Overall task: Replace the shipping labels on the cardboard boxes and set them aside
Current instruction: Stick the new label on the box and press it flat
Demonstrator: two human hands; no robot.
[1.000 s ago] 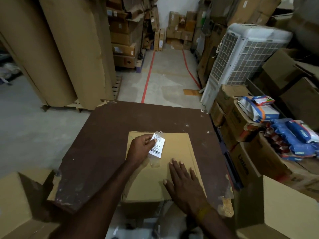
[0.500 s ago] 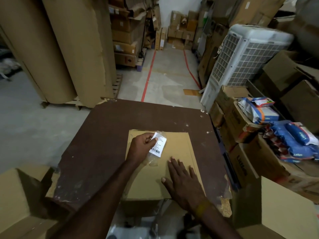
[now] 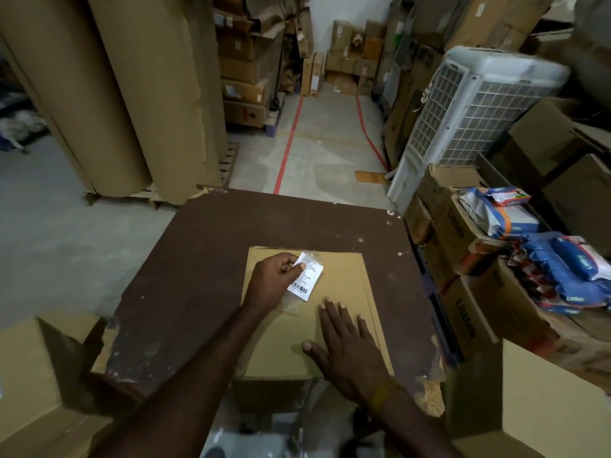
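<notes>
Fingers (image 3: pixel 299 266) of the left hand (image 3: pixel 271 279) pinch the white shipping label (image 3: pixel 305 279), its clear film lifting off the flat cardboard box (image 3: pixel 344 285) lying on the brown worktop (image 3: pixel 198 259). Right hand (image 3: pixel 347 345) presses flat on the box, fingers straight.

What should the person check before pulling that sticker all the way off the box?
1. Left hand has a grip on the label: ok, thumb and fingers pinch its upper left edge.
2. Right hand holds the cardboard box down: ok, it lies flat with straight fingers on the box top.
3. Box sits fully on the brown table: ok, though its near edge reaches the table's near edge.
4. Label free of the box: not ok, its clear tape seems to cling to the cardboard below.
5. New label ready nearby: cannot tell, none shows.
</notes>
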